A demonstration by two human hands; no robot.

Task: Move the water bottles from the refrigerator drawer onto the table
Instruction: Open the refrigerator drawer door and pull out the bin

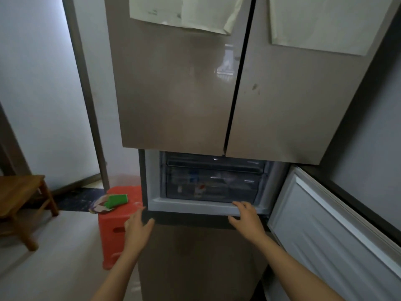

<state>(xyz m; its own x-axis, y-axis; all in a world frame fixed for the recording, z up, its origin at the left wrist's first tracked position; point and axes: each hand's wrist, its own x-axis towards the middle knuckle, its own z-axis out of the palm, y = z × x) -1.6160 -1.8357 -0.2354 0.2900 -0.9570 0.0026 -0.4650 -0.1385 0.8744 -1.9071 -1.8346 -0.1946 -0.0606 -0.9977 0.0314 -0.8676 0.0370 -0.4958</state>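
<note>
A beige refrigerator (178, 94) fills the view, its two upper doors closed. Its middle compartment door (325, 224) is swung open to the right. Inside sits a clear drawer (208, 183), and blurred bottle labels (199, 189) show through its front. My right hand (247, 218) has straight fingers touching the compartment's lower front ledge at the right. My left hand (136, 224) hovers with fingers spread just left of the compartment's bottom left corner and holds nothing.
A red plastic stool (117, 231) stands left of the refrigerator, carrying a green item (116, 199) and a patterned cloth. A wooden stool (21, 198) is at the far left. Papers hang on the upper doors. The open door blocks the right side.
</note>
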